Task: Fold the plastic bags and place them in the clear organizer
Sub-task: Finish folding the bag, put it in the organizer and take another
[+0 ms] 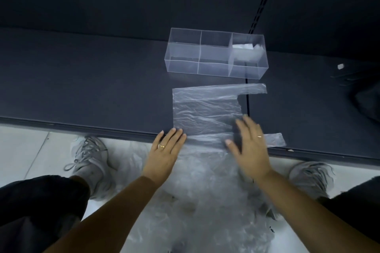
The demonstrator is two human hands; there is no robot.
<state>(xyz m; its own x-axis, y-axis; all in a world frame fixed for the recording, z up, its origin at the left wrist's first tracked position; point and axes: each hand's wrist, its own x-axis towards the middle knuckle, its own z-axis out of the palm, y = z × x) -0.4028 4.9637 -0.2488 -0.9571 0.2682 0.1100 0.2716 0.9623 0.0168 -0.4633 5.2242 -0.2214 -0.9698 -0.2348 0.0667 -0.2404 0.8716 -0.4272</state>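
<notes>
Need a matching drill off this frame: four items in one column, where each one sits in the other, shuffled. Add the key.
Items
1. plastic bag
2. clear organizer
3. folded bag
4. pile of bags

Places
A. on the pale floor, between the shoes
B. spread flat on the dark surface, handles pointing right
C. inside the organizer's right-end compartment
D. standing on the dark surface, beyond the flat bag

Pairs: 1-B, 2-D, 3-C, 4-A
</notes>
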